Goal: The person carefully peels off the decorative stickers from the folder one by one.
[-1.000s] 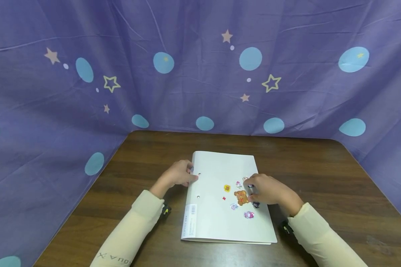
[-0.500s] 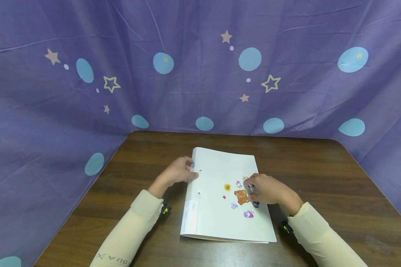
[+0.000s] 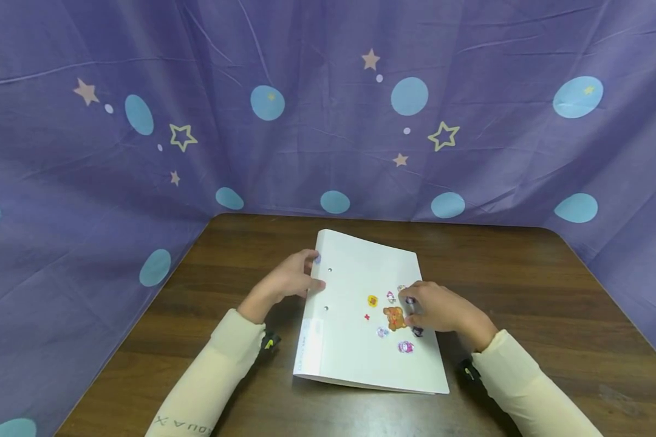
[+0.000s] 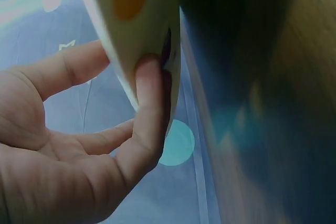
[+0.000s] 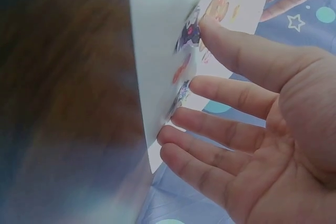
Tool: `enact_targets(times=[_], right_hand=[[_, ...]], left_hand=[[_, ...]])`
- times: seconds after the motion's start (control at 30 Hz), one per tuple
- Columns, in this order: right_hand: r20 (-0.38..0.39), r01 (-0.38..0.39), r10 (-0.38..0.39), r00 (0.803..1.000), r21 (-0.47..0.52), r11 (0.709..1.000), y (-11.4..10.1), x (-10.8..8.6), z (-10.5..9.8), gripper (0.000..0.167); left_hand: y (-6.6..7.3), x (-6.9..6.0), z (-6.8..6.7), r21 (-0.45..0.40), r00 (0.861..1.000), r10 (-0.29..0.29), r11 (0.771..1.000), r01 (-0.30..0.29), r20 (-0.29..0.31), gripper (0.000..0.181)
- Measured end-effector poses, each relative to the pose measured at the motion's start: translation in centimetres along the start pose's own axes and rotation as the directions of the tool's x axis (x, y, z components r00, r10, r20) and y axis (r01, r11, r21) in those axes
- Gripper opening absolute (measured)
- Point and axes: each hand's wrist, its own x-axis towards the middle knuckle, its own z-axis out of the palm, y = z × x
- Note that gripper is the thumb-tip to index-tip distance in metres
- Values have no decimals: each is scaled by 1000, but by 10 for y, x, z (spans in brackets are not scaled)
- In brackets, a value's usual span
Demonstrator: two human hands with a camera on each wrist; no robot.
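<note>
A white folder (image 3: 361,364) with small stickers and a brown bear sticker (image 3: 395,318) lies on the table, its left spine side raised. My left hand (image 3: 288,278) grips that spine edge, thumb on the cover and fingers around the side; the left wrist view shows the fingers (image 4: 149,98) against the folder's spine (image 4: 126,40). On the right part of the cover rests my right hand (image 3: 443,308), fingertips touching it among the stickers. In the right wrist view the hand's spread fingers (image 5: 226,129) touch the cover (image 5: 152,40), holding nothing.
The brown wooden table (image 3: 536,291) extends around the folder. A purple curtain (image 3: 328,158) with stars and blue dots hangs behind it and along its sides. A small clear patch (image 3: 618,400) lies on the table at the right.
The folder's spine side has risen and shifted slightly away from me, with my left hand moving up along with it. My right hand has stayed almost in place on the cover.
</note>
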Motion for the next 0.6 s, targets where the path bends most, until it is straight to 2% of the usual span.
enact_targets(times=[0.1, 0.37, 0.5, 0.6], right_hand=[[0, -3, 3, 1000, 20, 1000, 1, 0, -2, 49], [-1, -7, 7, 1000, 67, 998, 5, -1, -4, 53], [-6, -10, 11, 1000, 81, 997, 6, -1, -5, 53], [-9, -9, 10, 1000, 89, 996, 7, 0, -5, 54]], left_hand=[[1, 1, -1, -20, 1000, 10, 1000, -10, 11, 83], [3, 0, 0, -52, 1000, 4, 999, -5, -16, 77], [3, 1, 0, -98, 1000, -3, 995, 1, -23, 77], [2, 2, 0, -141, 1000, 2, 990, -5, -23, 71]])
